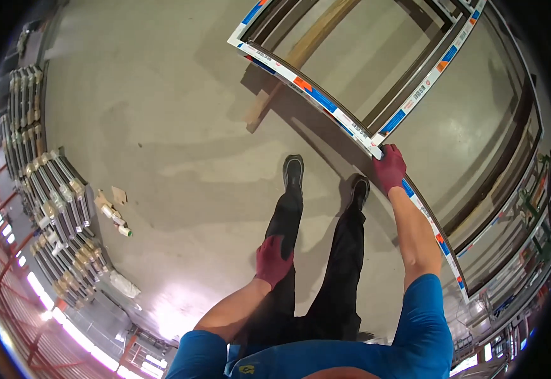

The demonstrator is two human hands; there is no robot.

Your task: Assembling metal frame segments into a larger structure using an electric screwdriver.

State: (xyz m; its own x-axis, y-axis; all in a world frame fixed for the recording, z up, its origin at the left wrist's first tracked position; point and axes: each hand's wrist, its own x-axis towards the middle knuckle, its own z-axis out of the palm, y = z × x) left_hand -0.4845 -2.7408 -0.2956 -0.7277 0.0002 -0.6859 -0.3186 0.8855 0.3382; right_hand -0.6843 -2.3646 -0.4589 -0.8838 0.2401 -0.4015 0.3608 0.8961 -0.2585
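Note:
My right hand (390, 168), in a maroon glove, is closed on a brown window frame at the corner where two framed sections meet. Strips of white, blue and orange protective tape (321, 98) run along the edges of this large window frame (408, 104). Its outer part reaches past my right forearm toward the lower right. My left hand (273, 260), gloved in the same maroon, hangs in front of my left leg, away from the frame. The fingers of that hand are partly hidden, and no held object shows.
A wooden beam (310, 41) lies under the frame, its end on the grey floor (180, 120). Several bundled profiles (54, 189) stand in racks along the left. Small scraps and a bottle-like item (114, 216) lie beside them. More framed pieces (509, 252) stand at right.

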